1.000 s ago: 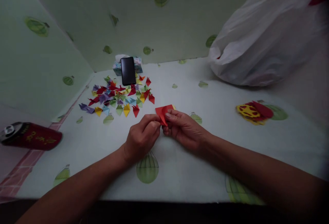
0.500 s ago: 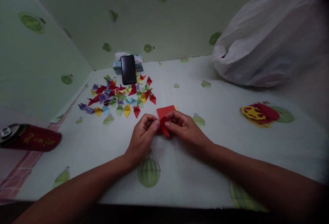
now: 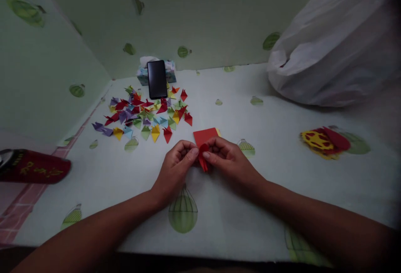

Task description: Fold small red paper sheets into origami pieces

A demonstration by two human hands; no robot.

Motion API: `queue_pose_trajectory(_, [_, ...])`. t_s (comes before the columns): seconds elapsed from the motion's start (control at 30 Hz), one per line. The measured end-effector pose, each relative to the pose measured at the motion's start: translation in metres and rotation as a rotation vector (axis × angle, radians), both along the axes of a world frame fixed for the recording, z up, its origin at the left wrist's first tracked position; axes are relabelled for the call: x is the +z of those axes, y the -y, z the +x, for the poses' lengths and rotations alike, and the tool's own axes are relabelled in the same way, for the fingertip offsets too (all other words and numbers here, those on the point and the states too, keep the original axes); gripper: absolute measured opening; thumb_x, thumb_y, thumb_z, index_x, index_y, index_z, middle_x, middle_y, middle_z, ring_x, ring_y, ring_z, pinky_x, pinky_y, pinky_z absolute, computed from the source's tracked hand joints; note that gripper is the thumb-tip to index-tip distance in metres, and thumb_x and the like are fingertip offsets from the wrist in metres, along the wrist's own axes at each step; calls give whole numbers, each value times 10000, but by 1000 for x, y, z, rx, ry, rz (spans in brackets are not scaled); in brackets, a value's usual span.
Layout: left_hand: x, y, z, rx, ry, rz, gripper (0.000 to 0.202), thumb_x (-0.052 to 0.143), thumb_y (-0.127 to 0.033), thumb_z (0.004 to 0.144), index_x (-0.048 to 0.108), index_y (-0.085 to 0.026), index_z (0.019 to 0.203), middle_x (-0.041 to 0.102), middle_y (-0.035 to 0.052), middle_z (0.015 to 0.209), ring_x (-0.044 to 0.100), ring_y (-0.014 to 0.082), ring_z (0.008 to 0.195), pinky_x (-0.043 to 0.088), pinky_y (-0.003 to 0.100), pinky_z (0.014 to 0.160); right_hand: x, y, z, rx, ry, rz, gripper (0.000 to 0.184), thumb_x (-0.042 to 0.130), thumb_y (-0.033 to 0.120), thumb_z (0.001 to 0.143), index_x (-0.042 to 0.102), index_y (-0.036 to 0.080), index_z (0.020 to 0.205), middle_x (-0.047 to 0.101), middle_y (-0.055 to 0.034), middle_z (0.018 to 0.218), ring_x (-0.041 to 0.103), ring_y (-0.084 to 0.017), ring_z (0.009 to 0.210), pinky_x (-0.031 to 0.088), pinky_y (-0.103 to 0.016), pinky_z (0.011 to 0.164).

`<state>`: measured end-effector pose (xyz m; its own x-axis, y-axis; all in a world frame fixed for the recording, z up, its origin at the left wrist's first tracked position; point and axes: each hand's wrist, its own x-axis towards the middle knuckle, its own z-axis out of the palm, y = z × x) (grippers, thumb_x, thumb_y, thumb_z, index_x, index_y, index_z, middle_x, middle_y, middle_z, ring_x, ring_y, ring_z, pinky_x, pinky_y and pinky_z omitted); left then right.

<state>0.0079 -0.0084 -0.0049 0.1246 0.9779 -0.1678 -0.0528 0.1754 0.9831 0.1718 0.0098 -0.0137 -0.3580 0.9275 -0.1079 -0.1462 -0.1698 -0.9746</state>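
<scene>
Pale green corner, dim light

Balloon-printed surface runs back to matching walls. Near the middle, the left hand and right hand meet, the fingers of both pinching 1 small red paper piece between them, just above the surface. Touching the far side of the hands lies a red paper square with a yellow edge showing under it. Far left of that spreads a heap of folded pieces in many colours, with a black phone leaning on a tissue box behind. A red can lies at the left edge, a white plastic bag far right, and red-and-yellow scraps sit right.
</scene>
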Motion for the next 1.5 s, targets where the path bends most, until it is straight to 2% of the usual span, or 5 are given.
queue_pose_trajectory(0.2, [3,1,1,1,-20,20,174,685,-333,855,612,-176,876,636,10,841,592,134,767,486,257,727,4,2,1,-14,41,32,138,690,323,840,612,211,822,626,-1,706,577,-149,650,451,-290,612])
queue_pose_trajectory(0.47, [0,1,1,-74,10,25,182,613,-358,923,601,-185,866,619,-5,814,602,132,777,490,257,748,5,5,5,-65,225,218,163,602,283,881,617,203,740,640,-17,669,574,-161,630,435,-316,628])
queue_pose_trajectory(0.93, [4,1,2,-80,-36,32,172,714,-301,829,605,-169,848,614,-12,818,580,116,766,471,238,715,5,9,3,-144,424,476,181,562,216,872,567,190,693,599,-1,627,528,-135,574,398,-281,568])
queue_pose_trajectory(1.33, [2,0,4,-51,-42,18,150,707,-242,792,588,-160,831,607,-18,783,565,101,698,462,243,674,6,10,4,-119,436,459,215,538,236,887,589,167,689,593,-12,621,528,-137,570,392,-287,562])
queue_pose_trajectory(1.5, [1,1,4,-40,-52,23,154,711,-245,787,586,-156,788,610,-22,726,558,94,654,447,234,638,3,9,4,-121,394,408,147,557,245,876,596,173,754,615,-12,649,548,-144,575,403,-287,550])
